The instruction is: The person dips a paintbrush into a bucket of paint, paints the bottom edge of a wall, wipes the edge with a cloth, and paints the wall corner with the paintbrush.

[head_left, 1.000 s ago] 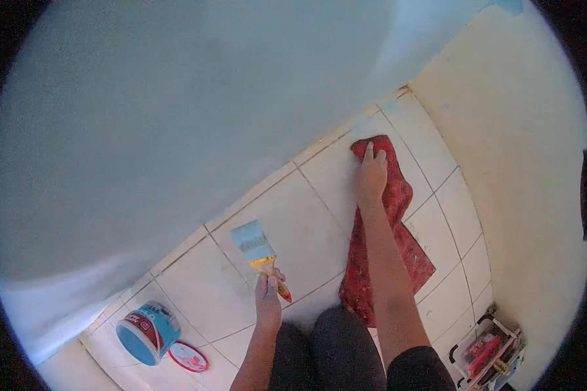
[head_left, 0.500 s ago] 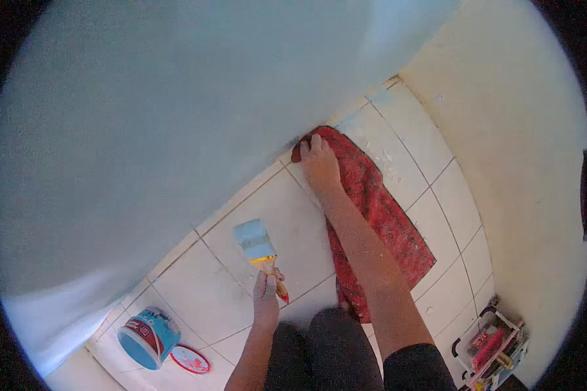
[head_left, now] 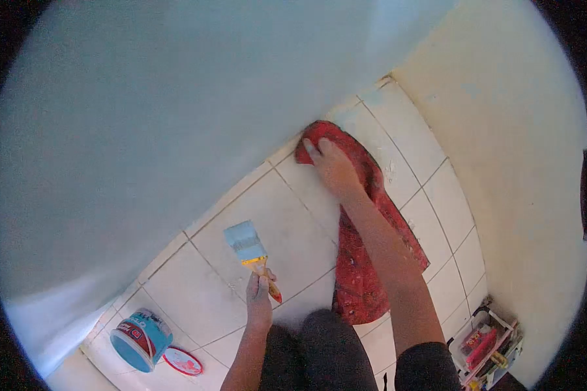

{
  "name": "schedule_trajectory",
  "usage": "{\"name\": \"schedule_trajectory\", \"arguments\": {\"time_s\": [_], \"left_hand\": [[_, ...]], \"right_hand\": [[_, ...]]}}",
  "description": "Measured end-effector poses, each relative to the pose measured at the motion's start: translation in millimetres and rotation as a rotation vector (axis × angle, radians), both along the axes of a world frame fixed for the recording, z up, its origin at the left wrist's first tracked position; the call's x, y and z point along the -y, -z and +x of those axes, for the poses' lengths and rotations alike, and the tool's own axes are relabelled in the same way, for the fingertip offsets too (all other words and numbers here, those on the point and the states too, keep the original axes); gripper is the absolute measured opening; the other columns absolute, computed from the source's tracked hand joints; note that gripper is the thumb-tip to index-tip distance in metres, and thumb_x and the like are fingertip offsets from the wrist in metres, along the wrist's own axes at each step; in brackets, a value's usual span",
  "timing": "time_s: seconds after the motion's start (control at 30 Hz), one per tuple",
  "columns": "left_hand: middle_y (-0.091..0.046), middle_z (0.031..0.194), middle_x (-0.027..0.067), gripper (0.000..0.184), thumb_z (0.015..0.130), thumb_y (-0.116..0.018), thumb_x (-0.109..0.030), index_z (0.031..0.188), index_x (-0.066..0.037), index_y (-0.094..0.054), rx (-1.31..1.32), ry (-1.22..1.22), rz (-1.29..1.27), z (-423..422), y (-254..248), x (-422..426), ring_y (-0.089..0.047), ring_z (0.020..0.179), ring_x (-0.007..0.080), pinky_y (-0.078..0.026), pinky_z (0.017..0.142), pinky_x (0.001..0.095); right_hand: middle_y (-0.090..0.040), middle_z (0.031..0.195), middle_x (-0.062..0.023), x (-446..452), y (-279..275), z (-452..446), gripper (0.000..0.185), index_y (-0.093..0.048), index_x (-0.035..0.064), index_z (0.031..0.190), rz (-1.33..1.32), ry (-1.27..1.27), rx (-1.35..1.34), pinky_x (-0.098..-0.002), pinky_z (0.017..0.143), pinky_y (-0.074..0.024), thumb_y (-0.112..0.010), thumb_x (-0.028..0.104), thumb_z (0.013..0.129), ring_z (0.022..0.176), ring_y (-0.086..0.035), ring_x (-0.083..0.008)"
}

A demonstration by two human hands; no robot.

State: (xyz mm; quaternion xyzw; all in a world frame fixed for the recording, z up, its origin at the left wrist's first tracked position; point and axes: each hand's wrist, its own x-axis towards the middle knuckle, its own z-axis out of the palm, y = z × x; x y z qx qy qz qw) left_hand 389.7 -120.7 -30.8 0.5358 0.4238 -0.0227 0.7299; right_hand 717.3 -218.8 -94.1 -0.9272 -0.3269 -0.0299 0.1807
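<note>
My left hand (head_left: 259,296) is closed round the wooden handle of a wide paintbrush (head_left: 246,244), whose bristles are coated in light blue paint and point up and to the left above the tiles. Near the foot of the blue wall, my right hand (head_left: 332,163) grips the upper end of a dark red cloth (head_left: 362,280). Its fingertips press into the fabric beside the wall's base. From there the cloth trails down across the floor towards my knees, partly covered by my right forearm.
A blue-painted wall (head_left: 156,117) fills the upper left, and a cream wall (head_left: 522,150) rises at the right. On the tiled floor (head_left: 280,215) are a paint bucket (head_left: 132,350), its lid (head_left: 183,361) and a rack of mixed items (head_left: 486,345). Pale specks mark some tiles.
My right hand has shifted slightly right with the cloth's upper end, and the cloth has bunched and moved beneath my arm. The brush stays in my left hand, a little further left.
</note>
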Motion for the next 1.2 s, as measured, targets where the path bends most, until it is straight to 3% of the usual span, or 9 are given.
{"name": "schedule_trajectory", "arguments": {"time_s": [0.03, 0.13, 0.43, 0.57, 0.67, 0.8, 1.03, 1.13, 1.2], "left_hand": [[-0.051, 0.088, 0.0034, 0.027, 0.098, -0.042, -0.033, 0.095, -0.007, -0.051, 0.004, 0.011, 0.0, 3, 1, 3, -0.047, 0.08, 0.0132, -0.038, 0.077, 0.0294], [-0.051, 0.088, 0.0035, 0.027, 0.098, -0.042, -0.031, 0.096, -0.007, -0.051, 0.029, 0.029, 0.023, 12, -13, 6, -0.047, 0.078, 0.0125, -0.038, 0.075, 0.0286], [-0.05, 0.088, 0.0028, 0.024, 0.098, -0.04, -0.027, 0.099, -0.006, -0.051, -0.016, 0.068, 0.037, 6, -20, -9, -0.046, 0.073, 0.0104, -0.039, 0.069, 0.0267], [-0.05, 0.087, 0.0025, 0.022, 0.098, -0.039, -0.025, 0.098, -0.007, -0.051, 0.025, 0.044, 0.066, -1, -7, -3, -0.046, 0.068, 0.01, -0.04, 0.064, 0.0258], [-0.049, 0.086, 0.002, 0.022, 0.098, -0.038, -0.025, 0.098, -0.007, -0.051, -0.02, 0.075, 0.019, 1, -13, 3, -0.045, 0.067, 0.0098, -0.039, 0.062, 0.0252], [-0.048, 0.084, 0.0015, 0.021, 0.097, -0.039, -0.024, 0.097, -0.007, -0.051, -0.012, 0.092, 0.038, 1, -13, 3, -0.045, 0.067, 0.0095, -0.038, 0.061, 0.0249], [-0.048, 0.083, 0.0016, 0.019, 0.096, -0.039, -0.021, 0.097, -0.006, -0.051, -0.013, 0.124, 0.029, -7, -10, -13, -0.045, 0.068, 0.0093, -0.038, 0.061, 0.0263], [-0.048, 0.065, 0.0033, 0.034, 0.095, -0.045, -0.039, 0.092, -0.006, -0.051, 0.028, 0.117, 0.108, -10, -2, -12, -0.046, 0.049, 0.011, -0.038, 0.048, 0.0242], [-0.046, 0.059, 0.0024, 0.033, 0.096, -0.045, -0.037, 0.091, -0.005, -0.051, 0.0, 0.121, 0.106, -15, 0, -8, -0.045, 0.048, 0.0113, -0.038, 0.047, 0.0247]], "right_hand": [[-0.047, 0.101, -0.0165, -5, 6, 0, 0.04, -0.049, 0.003, 0.124, -0.029, -0.166, 0.227, -0.0394, 0.079, -0.0486, -0.049, 0.011, 0.085, 0.093, -0.052, -0.0316], [-0.048, 0.099, -0.0163, -19, 7, 16, 0.039, -0.05, 0.0044, 0.124, -0.176, -0.072, 0.062, -0.0398, 0.079, -0.0488, -0.048, 0.012, 0.086, 0.094, -0.053, -0.0305], [-0.051, 0.103, -0.0137, 28, 3, 35, 0.029, -0.055, 0.0027, 0.113, -0.294, 0.333, 0.164, -0.0346, 0.076, -0.0518, -0.048, 0.014, 0.087, 0.089, -0.056, -0.0284], [-0.049, 0.105, -0.0142, 10, -32, 19, 0.042, -0.048, 0.0013, 0.126, -0.007, 0.299, -0.532, -0.034, 0.086, -0.0467, -0.049, 0.011, 0.085, 0.092, -0.056, -0.0291], [-0.048, 0.104, -0.0138, 4, 1, 10, 0.041, -0.051, 0.0006, 0.122, -0.154, -0.157, 0.223, -0.0343, 0.084, -0.0482, -0.05, 0.012, 0.083, 0.093, -0.055, -0.0284], [-0.047, 0.098, -0.0126, 3, 10, 34, 0.041, -0.054, 0.0075, 0.123, -0.119, -0.106, 0.263, -0.0363, 0.079, -0.0505, -0.05, 0.012, 0.082, 0.091, -0.054, -0.0267], [-0.05, 0.115, -0.0173, 15, 2, 47, 0.043, -0.056, 0.0311, 0.123, -0.292, 0.05, 0.163, -0.0357, 0.082, -0.0514, -0.053, 0.014, 0.083, 0.105, -0.054, -0.0289], [-0.051, 0.114, -0.0178, 24, 0, 53, 0.047, -0.055, 0.0393, 0.122, -0.25, -0.007, 0.231, -0.0358, 0.079, -0.0518, -0.054, 0.013, 0.083, 0.103, -0.055, -0.0297], [-0.051, 0.115, -0.0176, 30, -2, 58, 0.047, -0.054, 0.0359, 0.124, -0.308, 0.028, 0.236, -0.0353, 0.077, -0.0518, -0.054, 0.012, 0.084, 0.102, -0.055, -0.0293]]}}
